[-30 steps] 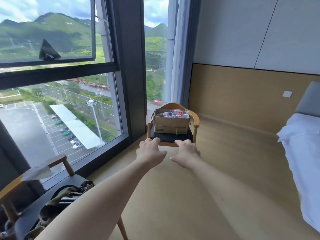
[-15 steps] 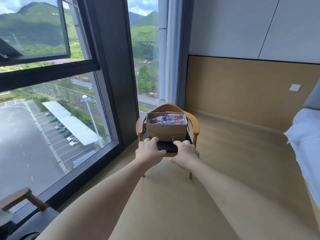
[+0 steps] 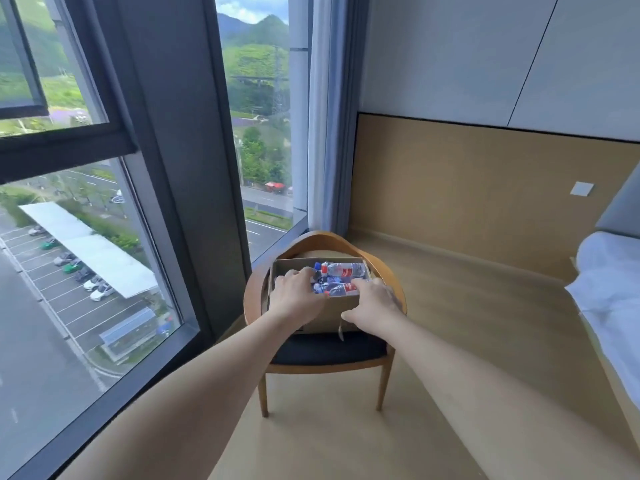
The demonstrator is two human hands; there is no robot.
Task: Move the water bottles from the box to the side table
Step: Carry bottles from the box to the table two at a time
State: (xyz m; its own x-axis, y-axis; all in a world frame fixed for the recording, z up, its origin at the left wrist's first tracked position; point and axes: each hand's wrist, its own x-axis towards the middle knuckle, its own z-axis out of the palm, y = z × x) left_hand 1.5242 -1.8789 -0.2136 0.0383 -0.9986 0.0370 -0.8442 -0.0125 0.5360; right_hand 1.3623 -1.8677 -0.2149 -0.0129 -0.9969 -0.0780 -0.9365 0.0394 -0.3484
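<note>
An open cardboard box [image 3: 333, 311] stands on the dark seat of a wooden armchair [image 3: 329, 349] by the window. Several small water bottles [image 3: 343, 271] with red and blue labels lie inside it. My left hand [image 3: 294, 294] reaches over the box's near left rim, its fingertips on the bottles. My right hand [image 3: 374, 301] is at the near right corner, thumb on the front wall and fingers over the rim onto a bottle. The backs of both hands hide the fingers' hold. No side table is in view.
A floor-to-ceiling window [image 3: 104, 254] with dark frames runs along the left. A pale curtain [image 3: 329, 133] hangs in the corner behind the chair. A bed with white bedding [image 3: 609, 289] stands at the right edge. Wooden floor [image 3: 485, 323] lies between chair and bed.
I have come closer to the chair. Both hands moved forward from in front of the seat up to the box, and their fingers now reach into it onto the bottles.
</note>
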